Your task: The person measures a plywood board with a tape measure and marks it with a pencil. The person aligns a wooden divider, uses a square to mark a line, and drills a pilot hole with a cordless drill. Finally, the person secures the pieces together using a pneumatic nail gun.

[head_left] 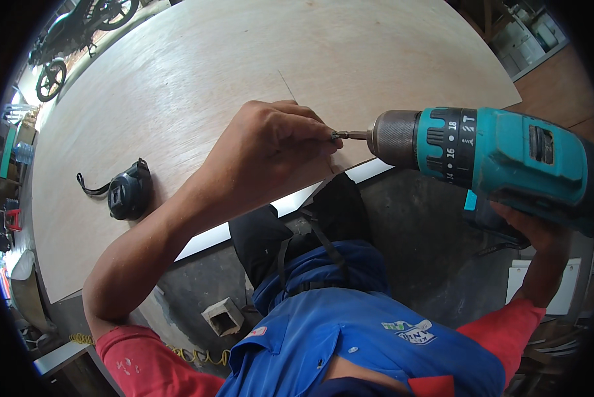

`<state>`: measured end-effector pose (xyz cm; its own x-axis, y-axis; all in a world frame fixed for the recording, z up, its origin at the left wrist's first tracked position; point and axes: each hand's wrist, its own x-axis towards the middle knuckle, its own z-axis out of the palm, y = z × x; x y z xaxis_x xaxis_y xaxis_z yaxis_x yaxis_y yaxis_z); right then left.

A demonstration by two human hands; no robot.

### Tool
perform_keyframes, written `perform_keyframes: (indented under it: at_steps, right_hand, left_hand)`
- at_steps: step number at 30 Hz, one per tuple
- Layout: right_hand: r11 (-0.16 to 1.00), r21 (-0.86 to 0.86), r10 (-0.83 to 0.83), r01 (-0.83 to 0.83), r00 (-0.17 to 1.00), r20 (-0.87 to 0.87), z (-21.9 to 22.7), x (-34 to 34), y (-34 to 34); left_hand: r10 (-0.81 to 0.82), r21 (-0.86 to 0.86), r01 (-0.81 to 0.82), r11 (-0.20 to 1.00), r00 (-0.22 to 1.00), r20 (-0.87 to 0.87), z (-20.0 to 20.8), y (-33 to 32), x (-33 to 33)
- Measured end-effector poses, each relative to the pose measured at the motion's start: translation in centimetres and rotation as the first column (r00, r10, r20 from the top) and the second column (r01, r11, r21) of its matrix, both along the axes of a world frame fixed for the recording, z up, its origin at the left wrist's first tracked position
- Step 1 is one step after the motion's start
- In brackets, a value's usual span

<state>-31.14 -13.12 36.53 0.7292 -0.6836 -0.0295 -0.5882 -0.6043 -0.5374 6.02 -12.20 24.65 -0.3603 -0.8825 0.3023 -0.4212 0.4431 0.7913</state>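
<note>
A teal and black cordless drill point(509, 152) lies level across the right side of the view, its chuck pointing left. My right hand point(532, 228) is wrapped round its handle from below, partly hidden by the drill body. From the chuck sticks a slim driver bit point(353, 135). My left hand point(280, 132) is closed in a pinch at the bit's tip, on a small dark piece that looks like a screw. Under the left hand is the near edge of a large pale plywood sheet point(178, 59), which bears a short dark pencil line point(285, 85).
A black tape measure point(129, 190) with a wrist strap rests on the sheet at left. On the floor lie a hollow square block point(222, 317) and a yellow coiled hose point(198, 355). White sheets point(561, 284) are at right. A motorcycle point(72, 40) stands beyond the far left edge.
</note>
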Motion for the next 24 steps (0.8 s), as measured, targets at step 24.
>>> perform_keyframes:
  at_steps: [24]
  right_hand:
    - [0.935,-0.21,0.178,-0.284,0.892,-0.415,5.7,4.4,-3.7]
  left_hand:
    - [-0.028,-0.237,0.03,0.971,1.0,0.012,-0.8,-0.5,-0.2]
